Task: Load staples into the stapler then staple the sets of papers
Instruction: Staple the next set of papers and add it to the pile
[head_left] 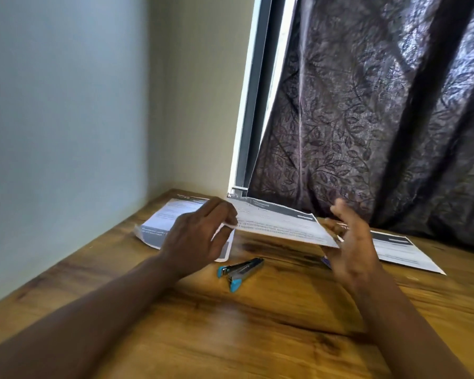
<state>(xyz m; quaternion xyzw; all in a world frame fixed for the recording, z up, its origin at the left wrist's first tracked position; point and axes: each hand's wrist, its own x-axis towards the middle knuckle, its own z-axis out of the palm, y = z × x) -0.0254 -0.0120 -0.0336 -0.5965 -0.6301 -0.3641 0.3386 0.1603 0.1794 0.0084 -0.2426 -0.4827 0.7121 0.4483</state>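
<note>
Here left hand [200,232] pinches papers [279,224]; right hand [352,242] touches them.

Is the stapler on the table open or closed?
Open: the silver, blue-tipped stapler lies on the wooden table, its two arms splayed in a V.

Dim room, daylight slit beside curtain [367,119], soft motion blur throughout, wide-angle tilt at edges
</note>
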